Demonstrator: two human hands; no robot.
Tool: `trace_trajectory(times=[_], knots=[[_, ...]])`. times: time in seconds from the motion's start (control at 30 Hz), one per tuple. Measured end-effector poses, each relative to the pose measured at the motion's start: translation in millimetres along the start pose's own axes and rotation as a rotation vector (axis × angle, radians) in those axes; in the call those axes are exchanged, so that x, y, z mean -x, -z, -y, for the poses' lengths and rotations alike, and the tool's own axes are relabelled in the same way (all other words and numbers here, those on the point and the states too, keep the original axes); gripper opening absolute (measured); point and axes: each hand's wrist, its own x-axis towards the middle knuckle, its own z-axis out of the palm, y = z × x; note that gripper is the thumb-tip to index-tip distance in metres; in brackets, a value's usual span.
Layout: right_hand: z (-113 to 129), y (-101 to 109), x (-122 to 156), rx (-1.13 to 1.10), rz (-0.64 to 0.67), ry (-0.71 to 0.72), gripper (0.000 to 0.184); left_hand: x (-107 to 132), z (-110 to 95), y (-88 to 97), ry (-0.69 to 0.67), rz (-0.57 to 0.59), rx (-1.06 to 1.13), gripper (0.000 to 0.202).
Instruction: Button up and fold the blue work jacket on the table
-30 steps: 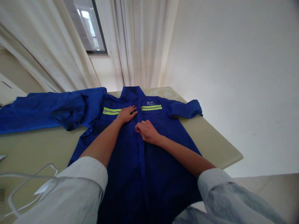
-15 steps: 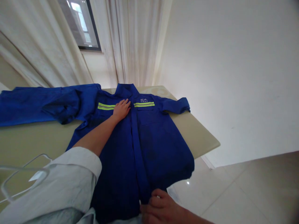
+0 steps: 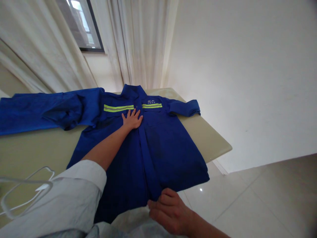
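Note:
A dark blue work jacket with yellow-green reflective stripes lies face up on the table, its collar at the far side. My left hand rests flat on its chest beside the front placket, fingers spread just below the stripe. At the bottom hem, near the table's front edge, my right hand is closed on the lower end of the placket. The jacket's right-side sleeve is bent outward over the table. Its left-side sleeve lies bunched among blue cloth.
Folded blue cloth lies along the left of the beige table. A white cable or wire loop is near my left forearm. Curtains and a window stand behind; a white wall is to the right.
My left hand has slid down from the upper placket and spread its fingers on the chest. My right hand has drawn the hem out, and the jacket's lower front now lies straighter.

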Motion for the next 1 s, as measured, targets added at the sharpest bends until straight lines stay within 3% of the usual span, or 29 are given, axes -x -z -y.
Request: trace_trajectory(times=[0.07, 0.13, 0.2, 0.27, 0.37, 0.43, 0.57, 0.67, 0.73, 0.87, 1.0], knots=[[-10.2, -6.0, -10.7, 0.013, -0.104, -0.095, 0.012, -11.2, -2.2, 5.2, 0.020, -0.068, 0.029, 0.069], [-19.9, -12.6, -19.9, 0.009, -0.212, -0.233, 0.017, -13.3, -7.8, 10.6, -0.003, -0.235, 0.063, 0.062], [-27.0, -17.6, -23.2, -0.021, -0.265, -0.366, 0.018, -2.4, -16.7, 16.2, -0.098, -0.392, 0.106, 0.054], [-31.2, -20.1, -20.3, -0.065, -0.239, -0.423, 0.018, 23.8, -27.2, 22.8, -0.216, -0.441, 0.152, 0.047], [-34.3, -18.7, -12.0, -0.096, -0.126, -0.357, 0.018, 90.9, -40.3, 35.7, -0.409, -0.324, 0.169, 0.035], [-35.6, -15.9, -9.5, -0.085, -0.055, -0.340, 0.022, 147.8, -43.6, 44.0, -0.558, -0.157, 0.135, 0.025], [-37.4, -12.0, -13.0, -0.079, -0.003, -0.396, 0.036, 252.0, -35.5, 44.7, -0.705, 0.125, 0.115, 0.019], [-37.8, -11.4, -16.3, -0.142, -0.047, -0.434, 0.017, 294.4, -27.0, 29.4, -0.697, 0.083, 0.131, 0.042], [-37.8, -10.4, -17.7, -0.181, -0.055, -0.439, 0.004, 305.1, -25.1, 18.3, -0.663, -0.008, 0.114, 0.048], [-37.8, -5.2, -20.4, -0.198, -0.088, -0.407, 0.005, 306.5, -29.2, 6.4, -0.647, -0.131, 0.051, 0.040], [-39.2, -1.2, -23.8, -0.279, -0.186, -0.443, 0.005, 304.3, -32.9, 3.2, -0.647, -0.175, 0.044, 0.038]])
